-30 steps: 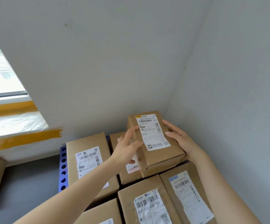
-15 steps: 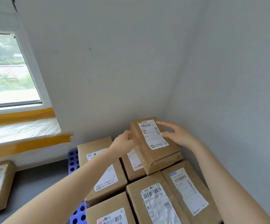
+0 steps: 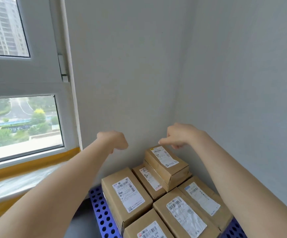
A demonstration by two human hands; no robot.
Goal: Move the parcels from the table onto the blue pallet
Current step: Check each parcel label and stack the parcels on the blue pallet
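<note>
- Left hand (image 3: 112, 140) is bare, with no glove, ring or watch.
- Right hand (image 3: 180, 134) is bare too.
- Both forearms are uncovered; no sleeve is visible on either of them.

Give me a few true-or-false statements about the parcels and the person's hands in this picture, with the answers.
1. The top parcel rests on other parcels in the corner. True.
2. The left hand grips a parcel. False: it holds nothing and hangs in the air.
3. The blue pallet has round holes. True.
4. The right hand is pressed flat on the top parcel's label. False: it is above the parcel, one finger pointing left.
5. The window is to the right of the parcels. False: it is on the left.
</note>
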